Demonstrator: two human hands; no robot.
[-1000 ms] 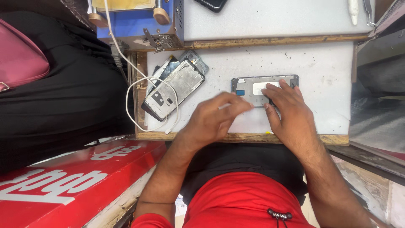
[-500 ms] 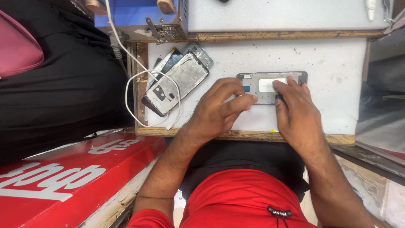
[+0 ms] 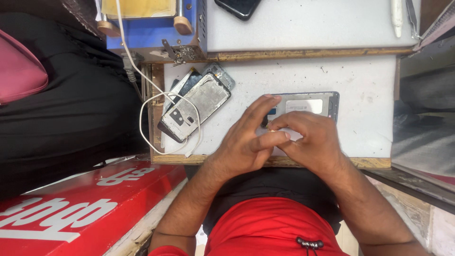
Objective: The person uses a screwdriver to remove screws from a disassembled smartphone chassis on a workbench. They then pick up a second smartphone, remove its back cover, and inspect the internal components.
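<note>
Nearest the camera: red shirt (image 3: 270, 227), both forearms reaching away over the wooden front edge of a white work board (image 3: 365, 95). Left hand (image 3: 244, 142) and right hand (image 3: 310, 142) meet above the near-middle of the board, touching each other. Left index finger stretched long toward the far side, thumb laid across to the right; right fingers curled and bunched, tips pressed together as if pinching something very small at the phone's left end, though the item itself is too small to make out. Under and just beyond the hands lies an opened phone (image 3: 308, 102), flat on the board, insides up, a pale rectangular patch showing. Judgement: thin, light, stiff but fragile; exposed parts and any glass would mark or crack under point pressure, so best held by the long metal edges, not the middle. To the left, a stack of phone frames (image 3: 196, 106) inside a loop of white cable (image 3: 147, 102). Farther off, a blue machine (image 3: 156, 38), and a dark phone (image 3: 237, 7) on the far shelf.
</note>
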